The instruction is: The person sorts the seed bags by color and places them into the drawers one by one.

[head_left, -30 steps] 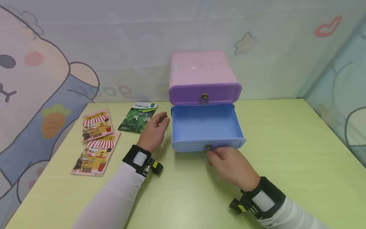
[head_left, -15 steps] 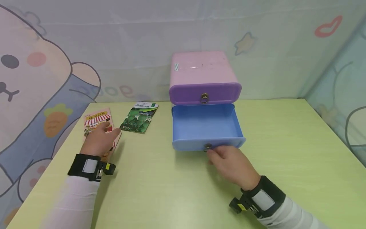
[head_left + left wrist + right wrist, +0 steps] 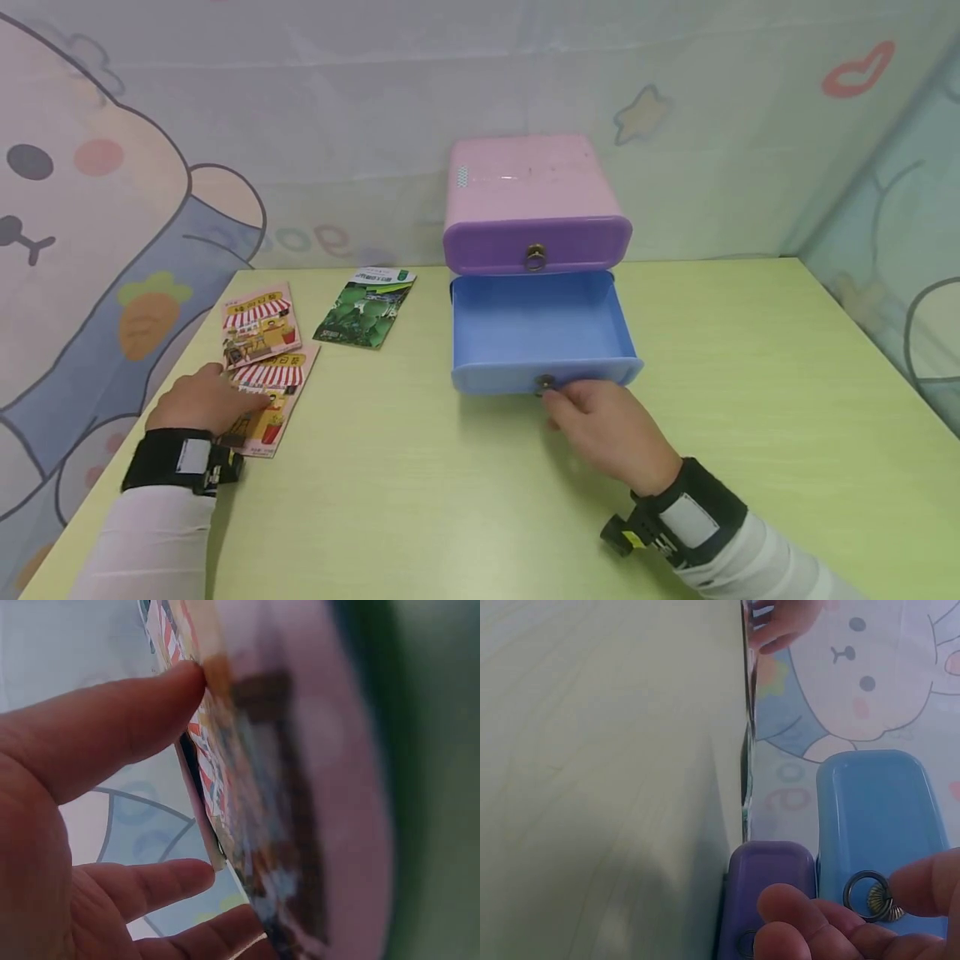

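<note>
Green tabletop (image 3: 420,500) spreading, left hand (image 3: 197,402) loosely touching pink packet (image 3: 282,397) at eight o'clock, right hand (image 3: 611,433) pinching ring pull (image 3: 545,382) at five

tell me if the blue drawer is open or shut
Open: the blue drawer juts out beneath the purple drawer, its floor and side walls showing.

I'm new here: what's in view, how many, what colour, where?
Pink packets: two, pink, overlapping, left
Green packet: one, mostly green, right of pink pair
Cabinet: one, pink, back of table
Blue drawer: one, blue, middle, open
Purple drawers: two, purple, above and below blue
Ring handles: three, metallic, drawer fronts
Table: one, pale green, beneath everything
Backdrop: count unclear, pale, cartoon prints, behind
Wrist straps: two, black, round wrists
Wrist cameras: two, black, on straps
Sleeves: two, white, on forearms
Left hand: one, bare, touching lower pink packet
Right hand: one, bare, holding blue drawer's ring
</note>
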### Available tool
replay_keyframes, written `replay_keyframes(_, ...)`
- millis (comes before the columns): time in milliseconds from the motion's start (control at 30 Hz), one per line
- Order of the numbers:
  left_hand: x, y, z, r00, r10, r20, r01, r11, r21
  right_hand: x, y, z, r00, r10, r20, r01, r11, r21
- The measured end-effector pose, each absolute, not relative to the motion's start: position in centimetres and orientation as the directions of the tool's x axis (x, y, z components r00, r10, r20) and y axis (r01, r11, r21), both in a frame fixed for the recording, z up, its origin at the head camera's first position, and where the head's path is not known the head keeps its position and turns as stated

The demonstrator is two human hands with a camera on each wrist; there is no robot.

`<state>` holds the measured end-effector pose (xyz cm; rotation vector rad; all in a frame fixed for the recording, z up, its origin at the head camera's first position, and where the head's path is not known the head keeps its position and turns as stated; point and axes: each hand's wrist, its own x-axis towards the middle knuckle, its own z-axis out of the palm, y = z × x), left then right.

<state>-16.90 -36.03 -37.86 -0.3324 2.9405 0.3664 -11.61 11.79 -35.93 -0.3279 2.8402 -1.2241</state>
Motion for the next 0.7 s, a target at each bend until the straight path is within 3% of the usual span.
replay_keyframes(267,-17.1,-36.3,-38.3,-0.97,-0.177,-0.169,-0.217,0.941,0.26,-11.6,11.8,-35.8,-0.977,-0.209,0.052,-0.181,0.665,-0.725)
replay_keyframes(700,-16.8,-35.3,-38.1,-0.977,-0.119,-0.176,-0.186,0.881,0.435,-11.5,11.9,-35.8,-0.975,-0.211,0.065,-0.193,0.675,-0.712)
